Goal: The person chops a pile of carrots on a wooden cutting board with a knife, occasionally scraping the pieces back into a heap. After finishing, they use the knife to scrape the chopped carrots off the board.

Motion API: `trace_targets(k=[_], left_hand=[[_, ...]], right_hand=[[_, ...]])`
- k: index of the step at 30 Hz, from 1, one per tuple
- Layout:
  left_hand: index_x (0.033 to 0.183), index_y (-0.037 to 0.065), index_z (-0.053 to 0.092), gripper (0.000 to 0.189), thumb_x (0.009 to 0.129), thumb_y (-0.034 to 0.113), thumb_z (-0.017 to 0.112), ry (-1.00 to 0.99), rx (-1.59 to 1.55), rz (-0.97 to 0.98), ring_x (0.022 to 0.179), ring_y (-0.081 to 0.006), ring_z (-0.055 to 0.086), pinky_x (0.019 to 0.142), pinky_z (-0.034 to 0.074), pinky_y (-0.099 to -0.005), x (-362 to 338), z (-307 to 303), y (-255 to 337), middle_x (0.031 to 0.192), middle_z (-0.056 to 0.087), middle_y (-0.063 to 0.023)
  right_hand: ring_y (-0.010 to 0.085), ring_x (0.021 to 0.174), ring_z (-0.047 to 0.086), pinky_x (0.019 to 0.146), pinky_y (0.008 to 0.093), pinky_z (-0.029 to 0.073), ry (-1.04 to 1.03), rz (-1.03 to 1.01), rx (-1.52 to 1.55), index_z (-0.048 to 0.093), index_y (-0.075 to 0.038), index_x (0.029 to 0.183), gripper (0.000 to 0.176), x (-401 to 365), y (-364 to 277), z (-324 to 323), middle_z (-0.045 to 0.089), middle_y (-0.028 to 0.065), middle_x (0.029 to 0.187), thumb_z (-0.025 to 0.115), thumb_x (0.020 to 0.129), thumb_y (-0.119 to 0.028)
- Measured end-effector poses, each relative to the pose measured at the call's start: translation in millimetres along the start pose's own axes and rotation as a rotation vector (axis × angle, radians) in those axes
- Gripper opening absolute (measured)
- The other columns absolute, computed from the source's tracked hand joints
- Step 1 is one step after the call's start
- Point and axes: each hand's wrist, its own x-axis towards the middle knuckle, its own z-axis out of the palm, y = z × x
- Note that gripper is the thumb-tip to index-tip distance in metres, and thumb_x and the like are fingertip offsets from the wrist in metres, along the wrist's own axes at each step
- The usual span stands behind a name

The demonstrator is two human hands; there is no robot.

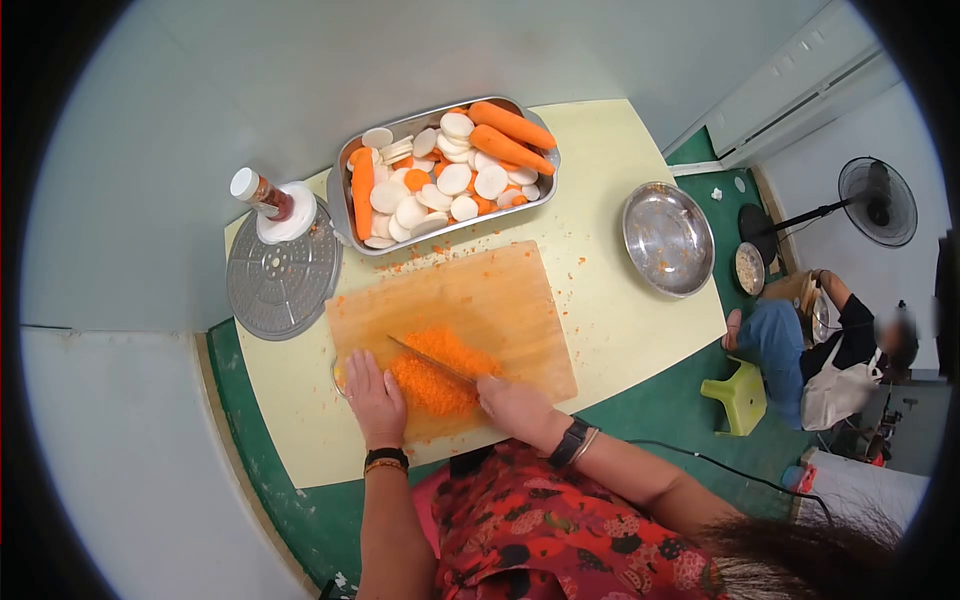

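- While your right hand grips the knife over the board, expect stiffness; handle's your hold.
- Left hand: open, board's left side.
- Chopped carrot, on board: likely light, loose.

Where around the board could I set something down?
The table is bare behind the bowl, right of the tray; mostly so between bowl and board; and near-left, beside the left hand. Crowded: the narrow tray-board gap; the board around knife and right hand.
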Motion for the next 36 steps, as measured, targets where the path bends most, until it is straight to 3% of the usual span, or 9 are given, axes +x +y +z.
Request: trace_targets(k=[5, 9, 36], left_hand=[[0.138, -0.004, 0.044, 0.048, 0.096, 0.021, 0.044, -0.001, -0.002, 0.001, 0.14, -0.0381, 0.031, 0.111, 0.025, -0.049, 2, 2, 0, 0.15, 0.037, -0.022], [0.138, -0.004, 0.044, 0.049, 0.096, 0.02, 0.044, 0.005, -0.015, 0.014, 0.14, -0.0383, 0.031, 0.111, 0.025, -0.0491, 2, 3, 1, 0.15, 0.037, -0.0223], [0.139, -0.003, 0.043, 0.05, 0.096, 0.022, 0.045, 0.011, 0.01, 0.002, 0.141, -0.0362, 0.032, 0.111, 0.025, -0.0486, 1, 5, 0, 0.151, 0.036, -0.0204]], right_hand=[[0.0367, 0.07, 0.065, 0.056, 0.0491, 0.05, 0.006, 0.001, 0.056, 0.05, -0.004, 0.094, 0.012, -15, -1, -30, 0.065, 0.0175, 0.077, 0.05, 0.092, -0.016], [0.0367, 0.068, 0.064, 0.055, 0.0484, 0.049, -0.012, -0.035, -0.006, 0.05, -0.004, 0.094, 0.012, -39, 17, -15, 0.064, 0.0171, 0.075, 0.049, 0.093, -0.016], [0.0342, 0.067, 0.065, 0.055, 0.0455, 0.051, 0.038, -0.047, -0.069, 0.05, -0.004, 0.094, 0.012, -23, 12, -16, 0.065, 0.0153, 0.075, 0.051, 0.092, -0.016]])
